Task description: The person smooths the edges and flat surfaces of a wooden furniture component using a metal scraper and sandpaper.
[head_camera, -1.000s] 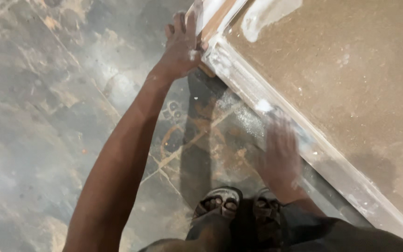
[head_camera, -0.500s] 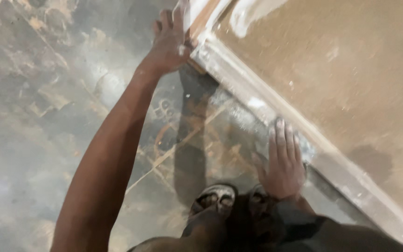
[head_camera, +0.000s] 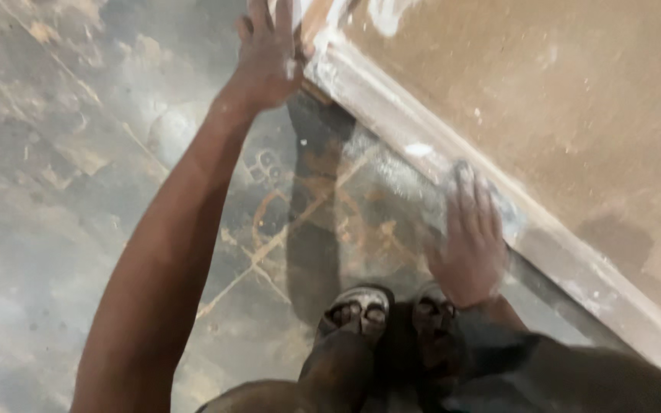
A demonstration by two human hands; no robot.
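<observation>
One head-worn camera is looking almost straight down from standing height, along the person's own body to the sandalled feet (head_camera: 361, 310) at the bottom edge. It is facing the dusty grey stone floor (head_camera: 63, 176) on the left and the brown board with its pale, dust-coated edge strip (head_camera: 422, 122) running diagonally across the right, fairly near.
</observation>
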